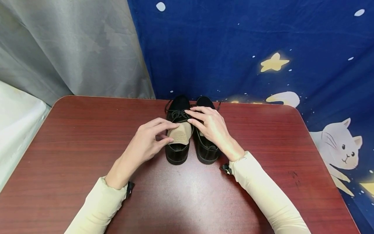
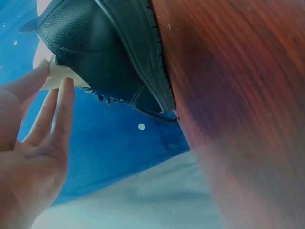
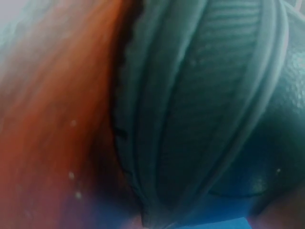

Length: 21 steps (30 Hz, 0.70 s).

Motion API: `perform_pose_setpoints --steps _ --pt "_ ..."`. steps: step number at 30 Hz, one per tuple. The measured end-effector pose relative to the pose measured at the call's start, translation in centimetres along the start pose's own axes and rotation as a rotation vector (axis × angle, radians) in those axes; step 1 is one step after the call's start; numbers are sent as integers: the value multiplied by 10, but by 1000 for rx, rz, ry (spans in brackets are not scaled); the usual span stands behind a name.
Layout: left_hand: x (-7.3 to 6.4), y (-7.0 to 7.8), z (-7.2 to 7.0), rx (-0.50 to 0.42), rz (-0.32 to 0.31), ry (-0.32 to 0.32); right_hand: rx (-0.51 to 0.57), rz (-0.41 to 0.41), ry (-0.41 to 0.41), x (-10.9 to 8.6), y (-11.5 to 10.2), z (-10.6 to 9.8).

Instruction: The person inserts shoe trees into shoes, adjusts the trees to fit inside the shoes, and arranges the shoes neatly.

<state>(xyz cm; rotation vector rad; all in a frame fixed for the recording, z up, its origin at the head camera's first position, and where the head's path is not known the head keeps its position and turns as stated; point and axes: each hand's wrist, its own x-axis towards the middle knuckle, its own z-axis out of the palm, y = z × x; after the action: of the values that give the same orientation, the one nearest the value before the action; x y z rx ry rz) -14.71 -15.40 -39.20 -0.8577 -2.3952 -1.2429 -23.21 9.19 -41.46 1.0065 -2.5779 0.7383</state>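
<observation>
Two black lace-up shoes stand side by side near the table's far edge, toes pointing away: a left shoe (image 1: 176, 152) and a right shoe (image 1: 206, 152). A beige flap (image 1: 180, 134) with faint print covers much of the left shoe's opening. My left hand (image 1: 149, 138) pinches this flap at its left edge; the left wrist view shows the thumb and fingers at the beige piece (image 2: 59, 76) outside the shoe. My right hand (image 1: 211, 125) reaches across the right shoe, fingers extended, fingertips by the left shoe's laces (image 1: 177, 114). The right wrist view shows mostly a blurred shoe sole edge (image 3: 205, 105).
The shoes rest on a reddish-brown wooden table (image 1: 87, 136) with rounded far corners. Behind it hang a grey curtain (image 1: 96, 48) and a blue cloth (image 1: 210, 48) with stars and a cat. White material (image 1: 17, 123) lies beyond the left edge.
</observation>
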Motion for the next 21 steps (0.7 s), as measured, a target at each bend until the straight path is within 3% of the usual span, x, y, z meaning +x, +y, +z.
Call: perform_pose_setpoints --steps 8,21 --pt "0 -3 2 156 36 25 -3 0 -7 0 -1 0" --pt "0 -2 1 227 55 5 -1 -2 2 0 -1 0"
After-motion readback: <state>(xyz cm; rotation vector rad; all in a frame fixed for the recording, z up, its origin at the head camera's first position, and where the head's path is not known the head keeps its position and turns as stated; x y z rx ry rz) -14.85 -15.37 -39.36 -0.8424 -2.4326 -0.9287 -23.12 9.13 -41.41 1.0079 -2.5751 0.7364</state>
